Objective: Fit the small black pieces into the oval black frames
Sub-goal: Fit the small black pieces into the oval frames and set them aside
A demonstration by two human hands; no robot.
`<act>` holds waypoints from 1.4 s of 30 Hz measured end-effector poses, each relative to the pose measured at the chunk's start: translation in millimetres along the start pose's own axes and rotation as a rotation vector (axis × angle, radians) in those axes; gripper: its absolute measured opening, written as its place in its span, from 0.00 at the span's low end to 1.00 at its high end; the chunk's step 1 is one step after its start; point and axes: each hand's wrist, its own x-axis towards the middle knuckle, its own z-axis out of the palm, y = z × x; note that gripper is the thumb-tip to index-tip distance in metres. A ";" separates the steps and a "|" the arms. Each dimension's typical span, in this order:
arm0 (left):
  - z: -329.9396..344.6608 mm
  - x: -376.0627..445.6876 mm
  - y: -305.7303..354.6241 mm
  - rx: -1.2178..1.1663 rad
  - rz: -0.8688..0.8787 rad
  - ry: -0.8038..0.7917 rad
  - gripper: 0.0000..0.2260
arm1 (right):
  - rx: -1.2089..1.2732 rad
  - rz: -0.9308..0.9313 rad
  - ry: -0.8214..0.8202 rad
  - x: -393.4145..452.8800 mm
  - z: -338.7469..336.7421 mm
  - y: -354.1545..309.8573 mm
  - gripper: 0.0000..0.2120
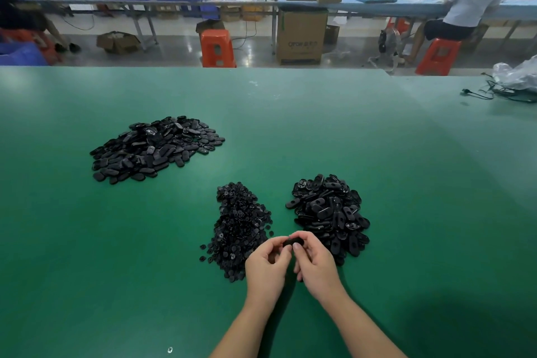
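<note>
A green surface [319,125] carries three black heaps: small black pieces [236,229] near 6 o'clock, oval black frames [329,212] just beside them toward 3, a flatter pile of ovals [154,148] at 10. Cables [494,93] and a clear bag [517,75] lie at 2 o'clock

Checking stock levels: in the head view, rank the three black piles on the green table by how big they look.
1. Far-left pile of oval parts, despite sitting farthest away.
2 and 3. Pile of oval frames and pile of small pieces look similar; no firm ranking.
</note>
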 end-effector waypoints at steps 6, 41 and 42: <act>0.2 0.9 -1.1 0.026 -0.005 0.010 0.09 | -0.002 0.006 -0.001 -1.0 0.6 -0.9 0.12; -42.3 16.4 6.4 0.643 0.524 0.340 0.12 | -0.020 -0.032 0.102 0.9 6.5 -0.6 0.08; -59.3 27.9 7.6 0.661 0.481 0.425 0.12 | -0.039 -0.035 0.094 0.4 6.5 0.2 0.07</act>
